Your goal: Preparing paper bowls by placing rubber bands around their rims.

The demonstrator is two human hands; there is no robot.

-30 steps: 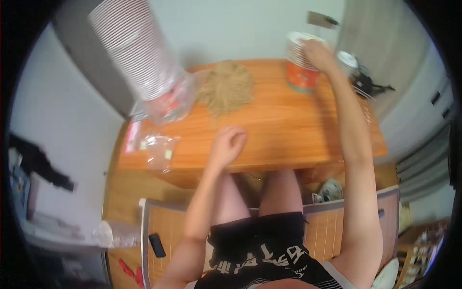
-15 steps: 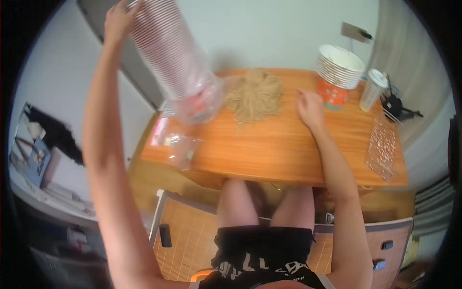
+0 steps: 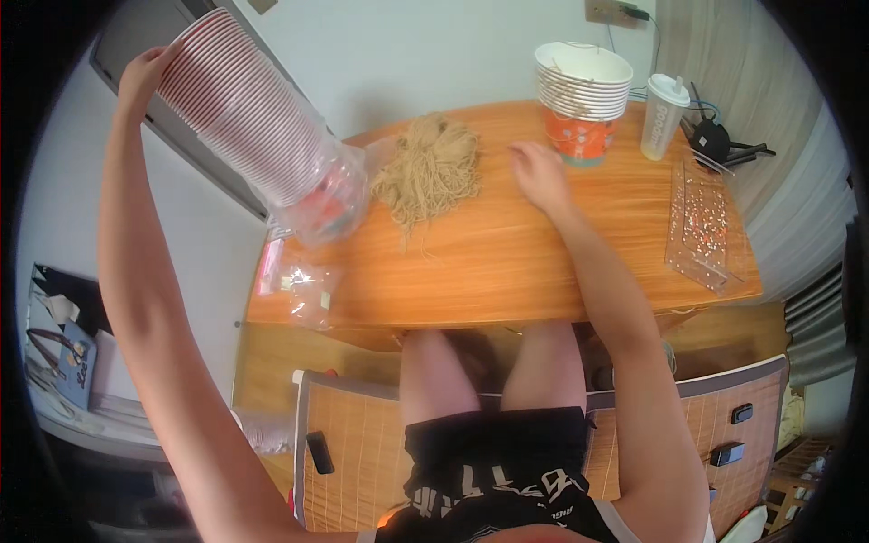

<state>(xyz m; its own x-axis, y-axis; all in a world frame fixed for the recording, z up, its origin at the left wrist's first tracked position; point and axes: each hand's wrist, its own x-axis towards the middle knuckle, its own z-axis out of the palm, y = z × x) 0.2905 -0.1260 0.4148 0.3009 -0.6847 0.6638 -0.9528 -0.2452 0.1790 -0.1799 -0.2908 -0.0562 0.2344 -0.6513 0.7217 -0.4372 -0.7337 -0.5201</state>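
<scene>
A tall stack of nested paper tubs (image 3: 244, 109), white-rimmed and partly wrapped in clear plastic, leans to the left over the table's left end. My left hand (image 3: 149, 77) grips its upper rim with my arm stretched out. Right of the stack's base lies a loose bundle of tan twine (image 3: 430, 167). My right hand (image 3: 540, 176) is over the table between the twine and a shorter stack of paper tubs (image 3: 581, 100); its fingers are curled in, and whatever they hold, if anything, is hidden. Thin strands of twine hang around that shorter, orange-printed stack.
The wooden table (image 3: 480, 281) holds a lidded cup (image 3: 665, 118), a black corded item (image 3: 711, 140) and a clear bag of small coloured pieces (image 3: 704, 222) at right. Clear plastic packets (image 3: 312, 294) lie front left. A phone (image 3: 319, 452) rests on the woven mat beside me.
The tall stack has tipped further left, with my left hand moving left and down along with it. My view has shifted, and my right hand remains between the twine and the shorter stack.
</scene>
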